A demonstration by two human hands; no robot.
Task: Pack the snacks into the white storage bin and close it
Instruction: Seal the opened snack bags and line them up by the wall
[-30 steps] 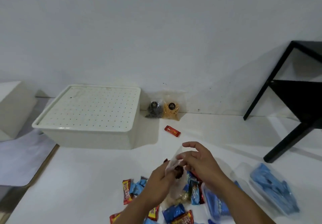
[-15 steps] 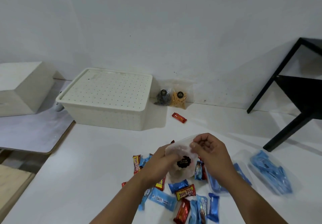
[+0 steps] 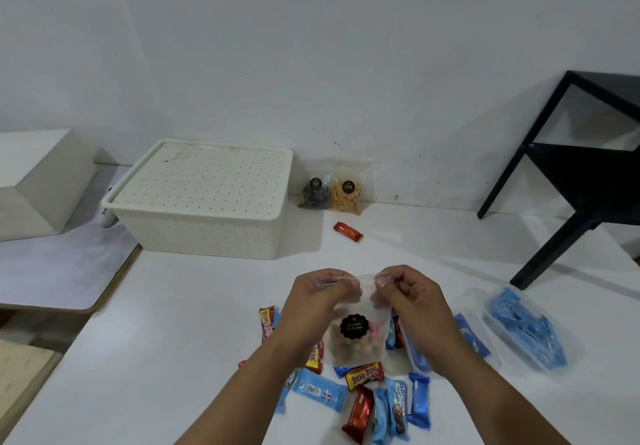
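One white storage bin (image 3: 204, 202) sits lidded at the far left of the worktop (image 3: 138, 340), with two small snack pouches (image 3: 334, 190) against the wall to its right and one red bar (image 3: 348, 231) just nearer. The left hand (image 3: 317, 301) and right hand (image 3: 410, 297) each pinch a top corner of one clear biscuit pouch (image 3: 356, 337) holding small round biscuits, above a loose pile of blue and red wrapped snacks (image 3: 363, 396). At near right, one clear container (image 3: 526, 333) holds blue packets.

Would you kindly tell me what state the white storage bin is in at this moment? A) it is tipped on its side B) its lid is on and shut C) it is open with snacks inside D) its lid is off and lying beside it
B: the dotted lid sits flat on the white storage bin, and the snacks lie on the table.
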